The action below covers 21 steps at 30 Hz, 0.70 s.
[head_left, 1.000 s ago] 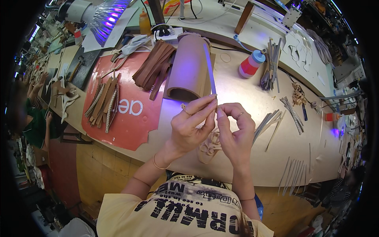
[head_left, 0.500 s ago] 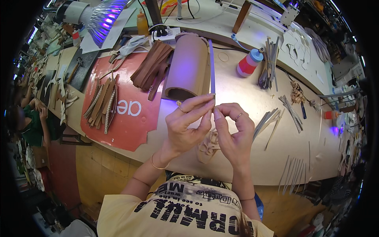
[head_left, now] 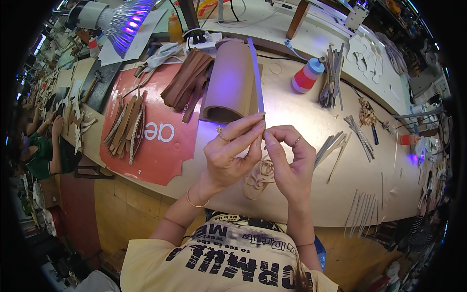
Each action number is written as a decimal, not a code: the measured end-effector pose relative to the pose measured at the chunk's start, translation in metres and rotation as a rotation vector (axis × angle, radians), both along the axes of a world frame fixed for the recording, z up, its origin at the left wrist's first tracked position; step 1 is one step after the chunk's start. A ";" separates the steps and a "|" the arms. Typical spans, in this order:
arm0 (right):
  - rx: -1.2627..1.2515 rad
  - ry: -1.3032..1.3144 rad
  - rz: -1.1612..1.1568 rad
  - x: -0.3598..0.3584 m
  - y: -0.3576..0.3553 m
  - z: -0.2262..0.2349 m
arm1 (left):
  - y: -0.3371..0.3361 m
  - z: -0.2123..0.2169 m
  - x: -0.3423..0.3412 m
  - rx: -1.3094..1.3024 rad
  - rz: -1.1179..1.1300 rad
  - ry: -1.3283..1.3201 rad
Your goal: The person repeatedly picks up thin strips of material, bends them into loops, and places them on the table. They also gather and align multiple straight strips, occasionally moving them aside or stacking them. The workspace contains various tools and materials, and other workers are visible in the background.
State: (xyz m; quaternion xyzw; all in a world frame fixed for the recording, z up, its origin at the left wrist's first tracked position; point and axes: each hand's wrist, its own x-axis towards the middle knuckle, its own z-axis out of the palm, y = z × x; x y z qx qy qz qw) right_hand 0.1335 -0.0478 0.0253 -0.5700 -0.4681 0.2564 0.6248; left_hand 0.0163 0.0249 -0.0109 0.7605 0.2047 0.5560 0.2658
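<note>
A long narrow grey strip (head_left: 256,78) slants up and away from my fingertips, its far part beside a brown cylinder (head_left: 231,78). My left hand (head_left: 228,158) pinches the strip's near end between thumb and fingers. Right against it, my right hand (head_left: 293,163) is closed with thumb on forefinger at the same end. The exact tip between the fingers is hidden. Below my hands, on the table, lies a tan piece of looped straps (head_left: 258,181), partly covered by them.
Brown strip bundles (head_left: 187,80) and braided strips (head_left: 127,127) lie left, the latter on a red sheet (head_left: 160,165). To the right are a red-and-blue bottle (head_left: 308,75), grey strip bundles (head_left: 332,80) and loose grey strips (head_left: 361,211). A lamp (head_left: 124,24) hangs at upper left.
The strip's far end has swung left, toward the cylinder. My hands stay almost in place, still pinching its near end. At far left, another person's arms have shifted.
</note>
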 end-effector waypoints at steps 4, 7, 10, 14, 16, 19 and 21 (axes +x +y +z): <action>0.002 -0.038 -0.016 0.000 0.001 -0.002 | 0.000 0.000 0.001 0.004 0.008 -0.006; -0.017 -0.039 -0.033 0.000 0.000 -0.003 | -0.002 -0.001 0.000 0.028 0.027 0.017; -0.048 -0.051 -0.058 -0.001 -0.001 -0.004 | -0.004 -0.003 0.000 0.066 0.062 0.072; -0.066 -0.094 -0.075 0.000 -0.002 -0.003 | -0.003 -0.003 0.004 0.033 0.031 0.011; -0.065 -0.158 -0.081 0.001 -0.002 -0.002 | -0.004 0.000 0.001 -0.053 0.003 0.034; -0.036 -0.325 -0.107 0.000 -0.001 0.000 | -0.003 0.007 -0.004 -0.156 -0.048 0.059; -0.012 -0.439 -0.138 -0.001 -0.001 0.002 | -0.001 0.012 -0.007 -0.189 -0.050 0.085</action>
